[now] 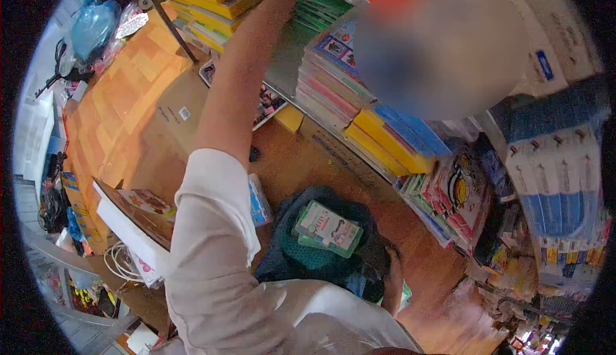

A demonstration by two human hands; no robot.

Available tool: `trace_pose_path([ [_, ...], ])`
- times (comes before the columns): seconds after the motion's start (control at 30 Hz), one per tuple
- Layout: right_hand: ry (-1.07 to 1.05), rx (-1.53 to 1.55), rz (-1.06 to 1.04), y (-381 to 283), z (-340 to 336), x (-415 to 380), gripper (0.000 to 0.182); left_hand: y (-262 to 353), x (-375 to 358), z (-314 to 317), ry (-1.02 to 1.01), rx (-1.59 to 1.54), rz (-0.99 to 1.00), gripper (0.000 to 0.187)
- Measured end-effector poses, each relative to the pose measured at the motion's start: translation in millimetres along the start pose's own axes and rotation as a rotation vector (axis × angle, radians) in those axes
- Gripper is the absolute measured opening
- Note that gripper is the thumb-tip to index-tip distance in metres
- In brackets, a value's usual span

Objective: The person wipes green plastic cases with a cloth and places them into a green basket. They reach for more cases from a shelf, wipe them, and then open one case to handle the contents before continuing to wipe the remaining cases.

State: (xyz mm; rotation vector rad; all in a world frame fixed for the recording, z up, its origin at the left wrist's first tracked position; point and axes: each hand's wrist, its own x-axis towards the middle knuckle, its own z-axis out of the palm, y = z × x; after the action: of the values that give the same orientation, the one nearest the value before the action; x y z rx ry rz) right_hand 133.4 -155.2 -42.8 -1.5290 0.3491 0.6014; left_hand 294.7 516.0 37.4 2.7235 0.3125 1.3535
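Loosely stacked, green-and-white printed packs (329,228) lay on a dark green surface (304,259), right hand (393,279) by its right edge, left hand hidden, both grips indiscernible.

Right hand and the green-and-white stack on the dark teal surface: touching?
Apart: the head view shows dark material between the right hand and the green-and-white stack.
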Motion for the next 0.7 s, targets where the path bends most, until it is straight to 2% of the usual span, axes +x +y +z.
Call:
trace_pose_path([
  [0.03, 0.009, -0.012, -0.043, -8, 8, -9, 0.03, 0, 5, -4, 0.004, 0.0, -0.001, 0.065],
  [0.17, -0.027, -0.021, -0.043, 38, -53, 24, 0.031, 13, 23, -33, 0.02, -0.005, 0.025, 0.066],
  [0.23, 0.007, -0.107, 0.025, 56, -74, 30, 0.032, 36, 24, -58, 0.011, -0.015, 0.046, 0.066],
  [0.27, 0.13, -0.288, 0.034, 86, -102, 48, 0.032, 23, 28, -35, -0.004, -0.028, 0.058, 0.066],
  [0.3, 0.124, -0.234, 0.027, 80, -92, 34, 0.032, 36, 6, -57, -0.031, -0.07, -0.08, 0.067],
  [0.33, 0.124, -0.176, 0.02, 52, -66, 18, 0.031, 58, -25, -92, -0.064, -0.112, -0.216, 0.068],
  [0.4, 0.119, -0.262, -0.257, 14, -37, -26, 0.03, 130, -68, -166, -0.113, -0.229, -0.328, 0.068],
  [0.47, 0.145, -0.341, -0.285, 31, -53, -13, 0.028, 197, -115, -203, 0.003, -0.176, -0.333, 0.064],
  [0.53, 0.064, -0.207, -0.054, 18, -51, -27, 0.034, 268, -161, -224, -0.09, -0.48, -0.443, 0.063],
  [0.57, 0.08, -0.191, -0.042, 20, -51, -31, 0.034, 299, -184, -232, -0.257, -0.455, -0.508, 0.066],
  [0.6, -0.003, -0.18, -0.093, 14, -51, -29, 0.031, 335, -185, -246, -0.413, -0.569, -0.449, 0.071],
  [0.63, -0.088, -0.169, -0.146, 11, -49, -30, 0.029, 352, -215, -245, -0.595, -0.388, -0.345, 0.083],
  [0.7, -0.118, -0.162, -0.185, -1, -41, -47, 0.026, 376, -274, -231, -0.834, -0.376, -0.202, 0.099],
])
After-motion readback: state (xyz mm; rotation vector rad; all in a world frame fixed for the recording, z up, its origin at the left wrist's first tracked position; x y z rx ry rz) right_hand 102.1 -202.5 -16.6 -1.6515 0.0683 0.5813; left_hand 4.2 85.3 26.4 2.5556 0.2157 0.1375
